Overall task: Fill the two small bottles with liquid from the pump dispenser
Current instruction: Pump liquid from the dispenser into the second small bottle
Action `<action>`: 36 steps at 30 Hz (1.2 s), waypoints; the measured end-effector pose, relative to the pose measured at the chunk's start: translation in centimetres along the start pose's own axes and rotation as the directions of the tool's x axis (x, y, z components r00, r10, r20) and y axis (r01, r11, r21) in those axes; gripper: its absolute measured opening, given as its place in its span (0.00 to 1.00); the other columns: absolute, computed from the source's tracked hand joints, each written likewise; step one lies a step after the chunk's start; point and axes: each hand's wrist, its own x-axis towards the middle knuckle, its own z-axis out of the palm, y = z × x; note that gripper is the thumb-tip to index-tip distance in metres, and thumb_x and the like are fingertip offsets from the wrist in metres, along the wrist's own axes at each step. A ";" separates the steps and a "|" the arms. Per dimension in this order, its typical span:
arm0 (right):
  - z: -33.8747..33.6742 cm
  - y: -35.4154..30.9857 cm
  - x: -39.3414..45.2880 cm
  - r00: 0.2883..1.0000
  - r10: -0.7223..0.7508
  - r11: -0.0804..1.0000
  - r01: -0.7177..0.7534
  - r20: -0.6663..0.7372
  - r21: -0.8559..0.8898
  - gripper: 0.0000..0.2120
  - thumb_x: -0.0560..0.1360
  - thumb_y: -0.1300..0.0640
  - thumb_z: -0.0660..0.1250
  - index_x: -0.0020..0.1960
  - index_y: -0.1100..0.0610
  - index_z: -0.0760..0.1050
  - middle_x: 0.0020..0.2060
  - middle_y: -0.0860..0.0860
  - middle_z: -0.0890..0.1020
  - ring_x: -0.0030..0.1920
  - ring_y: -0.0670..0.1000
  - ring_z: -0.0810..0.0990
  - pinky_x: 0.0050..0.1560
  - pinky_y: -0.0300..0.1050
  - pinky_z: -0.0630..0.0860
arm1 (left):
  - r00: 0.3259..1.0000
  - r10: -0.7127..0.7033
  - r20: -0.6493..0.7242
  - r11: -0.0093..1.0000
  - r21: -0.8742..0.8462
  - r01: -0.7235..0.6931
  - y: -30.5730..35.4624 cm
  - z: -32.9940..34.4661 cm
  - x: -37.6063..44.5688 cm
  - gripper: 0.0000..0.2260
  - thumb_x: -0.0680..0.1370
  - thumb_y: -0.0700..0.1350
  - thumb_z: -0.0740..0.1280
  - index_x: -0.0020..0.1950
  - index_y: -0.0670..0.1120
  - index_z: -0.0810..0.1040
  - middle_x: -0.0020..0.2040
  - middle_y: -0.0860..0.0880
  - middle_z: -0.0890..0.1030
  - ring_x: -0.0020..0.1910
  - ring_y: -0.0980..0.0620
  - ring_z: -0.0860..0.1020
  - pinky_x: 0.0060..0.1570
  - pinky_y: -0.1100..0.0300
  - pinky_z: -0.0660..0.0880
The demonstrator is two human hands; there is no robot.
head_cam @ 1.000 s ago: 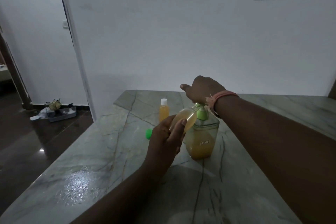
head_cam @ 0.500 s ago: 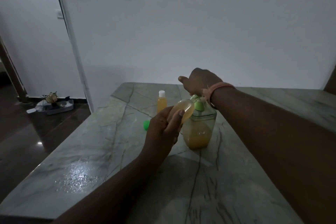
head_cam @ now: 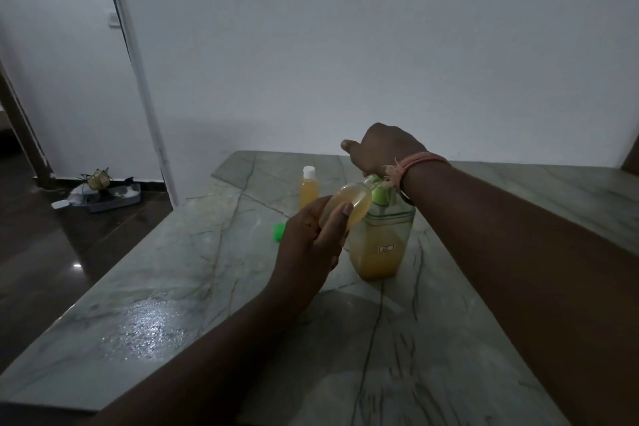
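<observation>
Filling of the second small bottle [head_cam: 349, 206] looks to be the step in hand; it is a clear little bottle, tilted well over with its mouth up against the green spout of the pump dispenser [head_cam: 378, 242], and its belly already shows amber liquid, so I judge it mostly full, though the dim light leaves the true level unsure; the left hand [head_cam: 307, 245] grips it from below, fingers and thumb curled round its lower half; the right hand [head_cam: 380, 152] sits on top of the pump head, pressing down, thumb stuck out to the left, but whether its fingers are bent round the head or lie flat I cannot tell, for they are hidden behind the knuckles; a pinkish thread band [head_cam: 420, 164] circles that wrist; the dispenser is a squarish clear container, its lower part amber and its upper part empty, standing upright on the marble counter [head_cam: 173, 287]; the next move, I judge, calls for a stop to the pumping before the liquid reaches the neck, then bringing the bottle upright without a spill and capping it; the loose green cap [head_cam: 279, 232] lies on the counter just left of the gripping hand; behind it stands the other small bottle [head_cam: 308, 188], upright, white-capped, amber nearly to its shoulder, so seemingly done.
</observation>
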 end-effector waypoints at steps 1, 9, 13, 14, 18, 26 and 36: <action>-0.3 -0.1 -0.1 1.000 -0.013 1.000 0.013 0.001 -0.010 0.22 0.78 0.37 0.59 0.41 0.55 0.74 0.47 0.54 0.83 0.49 0.58 0.81 0.52 0.48 0.76 | 1.000 -0.006 0.003 1.000 -0.003 0.006 0.1 0.0 0.0 0.09 0.83 0.49 0.62 0.54 0.45 0.78 0.32 0.48 0.76 0.26 0.54 0.72 0.24 0.61 0.69; 0.5 0.6 0.4 1.000 0.015 0.997 -0.014 -0.008 0.075 0.26 0.77 0.35 0.57 0.42 0.57 0.78 0.43 0.53 0.85 0.45 0.57 0.82 0.53 0.50 0.76 | 1.000 0.002 0.012 1.000 -0.003 -0.002 -0.4 0.0 0.0 0.07 0.83 0.49 0.62 0.53 0.49 0.78 0.33 0.49 0.77 0.26 0.53 0.73 0.24 0.60 0.70; 0.4 0.4 0.3 1.000 0.019 0.998 -0.019 -0.002 0.052 0.25 0.76 0.35 0.57 0.41 0.55 0.79 0.43 0.53 0.85 0.45 0.57 0.82 0.53 0.50 0.77 | 1.000 0.003 0.021 1.000 -0.009 -0.003 -0.2 -0.1 0.0 0.07 0.84 0.48 0.62 0.54 0.48 0.78 0.33 0.48 0.76 0.26 0.53 0.72 0.24 0.61 0.70; 0.3 0.5 0.2 1.000 0.013 0.998 -0.013 0.005 0.062 0.25 0.76 0.35 0.57 0.40 0.55 0.78 0.43 0.53 0.85 0.44 0.57 0.82 0.52 0.50 0.77 | 1.000 0.000 0.023 1.000 -0.009 0.000 -0.1 -0.1 -0.1 0.07 0.84 0.48 0.62 0.54 0.48 0.78 0.33 0.48 0.76 0.26 0.53 0.72 0.24 0.61 0.69; -0.3 0.1 0.1 1.000 -0.009 0.999 0.008 0.014 0.045 0.24 0.77 0.36 0.58 0.44 0.56 0.79 0.46 0.54 0.85 0.46 0.57 0.82 0.54 0.51 0.77 | 1.000 -0.011 0.027 1.000 -0.015 0.011 0.0 -0.1 -0.3 0.09 0.83 0.49 0.62 0.55 0.46 0.78 0.33 0.49 0.76 0.27 0.53 0.73 0.25 0.60 0.70; 0.7 0.6 0.8 1.000 0.022 0.998 -0.023 0.012 0.054 0.21 0.77 0.39 0.60 0.42 0.55 0.78 0.46 0.53 0.85 0.47 0.57 0.82 0.54 0.50 0.77 | 1.000 -0.010 0.020 1.000 0.004 0.009 -0.5 0.0 0.0 0.09 0.83 0.50 0.61 0.55 0.48 0.78 0.33 0.49 0.77 0.27 0.54 0.73 0.25 0.60 0.70; -0.2 0.0 0.6 0.999 -0.031 1.000 0.031 0.029 0.004 0.20 0.77 0.38 0.61 0.40 0.55 0.75 0.46 0.54 0.85 0.47 0.58 0.82 0.55 0.51 0.78 | 1.000 -0.014 0.007 1.000 0.006 0.014 -0.3 0.1 0.0 0.11 0.84 0.50 0.61 0.57 0.44 0.78 0.32 0.49 0.76 0.26 0.54 0.73 0.25 0.60 0.70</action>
